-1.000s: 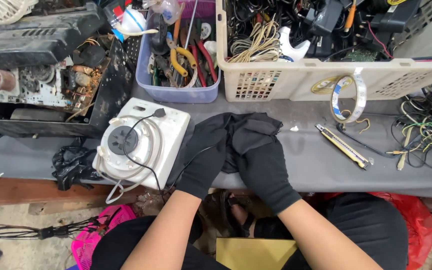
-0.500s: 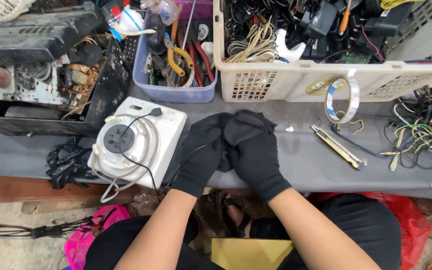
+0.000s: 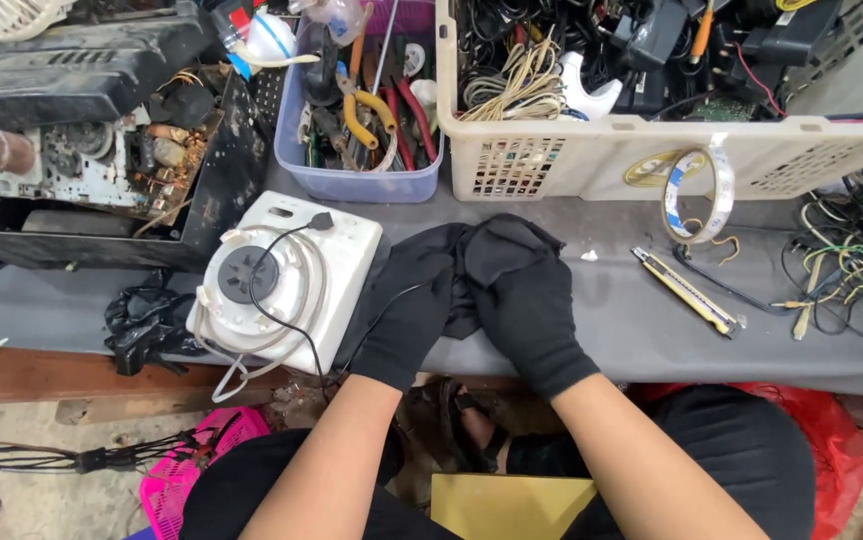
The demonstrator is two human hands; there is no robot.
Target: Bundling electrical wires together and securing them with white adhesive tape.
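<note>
gloves on both hands | left hand (image 3: 413, 305) and right hand (image 3: 526, 300) touching, grip unclear | appliance (image 3: 286, 280) at 9 o'clock, untouched | knife (image 3: 686, 290) at 3 o'clock, unused

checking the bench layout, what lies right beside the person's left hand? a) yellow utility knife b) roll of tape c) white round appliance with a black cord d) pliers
c: the white round appliance, its black cord coiled on top, sits on the grey table just by the gloved left hand, which presses against the right hand.
</note>
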